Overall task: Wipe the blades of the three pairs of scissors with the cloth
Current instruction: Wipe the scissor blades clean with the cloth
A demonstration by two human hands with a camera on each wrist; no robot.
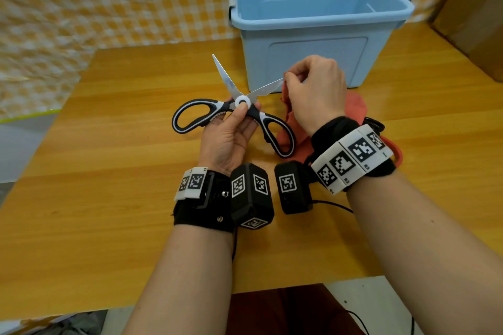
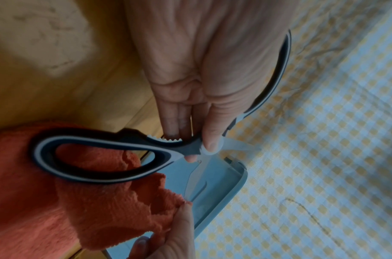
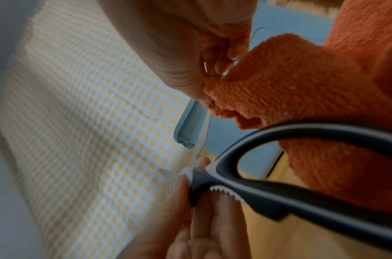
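Head view: open scissors [image 1: 239, 102] held above the wooden table [image 1: 109, 171], one blade tip wrapped in the orange cloth [image 1: 356, 109].

Left hand [image 1: 228, 139] pinches the black-and-white scissors at the pivot, thumb on the white disc, fingers behind; the blades spread in a V. Right hand [image 1: 315, 92] pinches the cloth around the tip of the right-pointing blade, and the rest of the cloth trails down under the wrist. A blue plastic bin [image 1: 321, 16] stands just behind both hands. Checked yellow fabric [image 1: 109, 0] lies beyond the table.
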